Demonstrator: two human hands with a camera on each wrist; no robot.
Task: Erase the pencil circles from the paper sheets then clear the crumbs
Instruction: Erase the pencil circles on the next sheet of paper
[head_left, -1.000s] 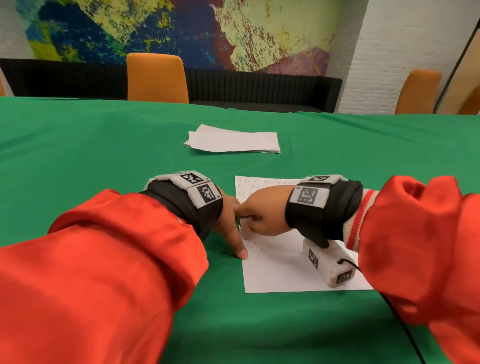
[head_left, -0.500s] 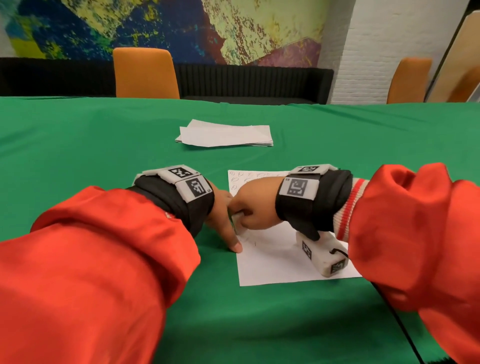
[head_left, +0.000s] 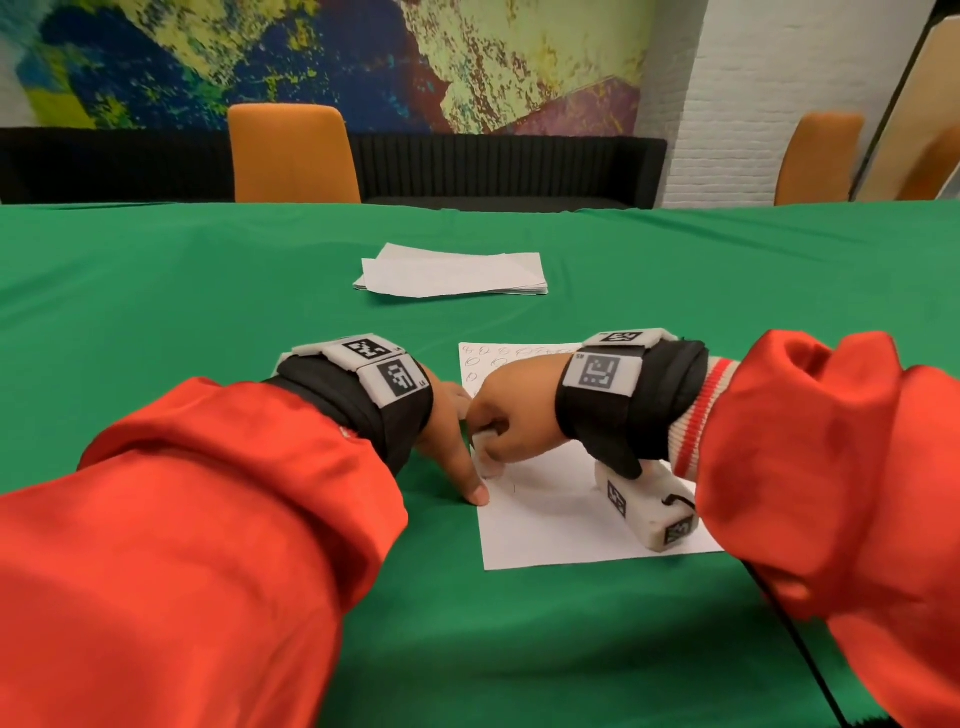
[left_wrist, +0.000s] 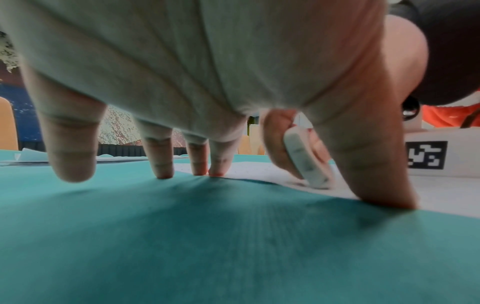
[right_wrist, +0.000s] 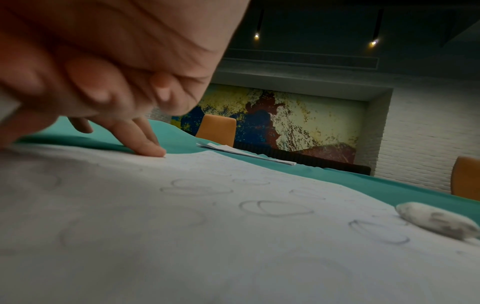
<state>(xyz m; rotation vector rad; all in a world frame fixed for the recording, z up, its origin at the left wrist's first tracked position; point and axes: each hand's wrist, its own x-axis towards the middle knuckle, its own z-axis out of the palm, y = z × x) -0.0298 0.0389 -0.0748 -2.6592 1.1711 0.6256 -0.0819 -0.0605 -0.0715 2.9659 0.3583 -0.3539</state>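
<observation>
A white paper sheet (head_left: 561, 525) lies on the green tablecloth, with pencil circles (head_left: 493, 358) along its far part; the circles (right_wrist: 275, 207) show clearly in the right wrist view. My left hand (head_left: 457, 447) is spread at the sheet's left edge, thumb (head_left: 475, 493) and fingertips (left_wrist: 215, 170) pressing down. My right hand (head_left: 498, 431) pinches a white eraser (head_left: 488, 457), whose lower end (left_wrist: 309, 164) touches the paper beside the left thumb.
A stack of paper sheets (head_left: 452, 273) lies farther back on the table (head_left: 156, 312). A white, grey-smudged lump (right_wrist: 436, 220) sits at the sheet's far right edge. Orange chairs (head_left: 293, 153) stand behind the table.
Both hands stay at the sheet's left edge. The right hand with the eraser has shifted only slightly over the same spot.
</observation>
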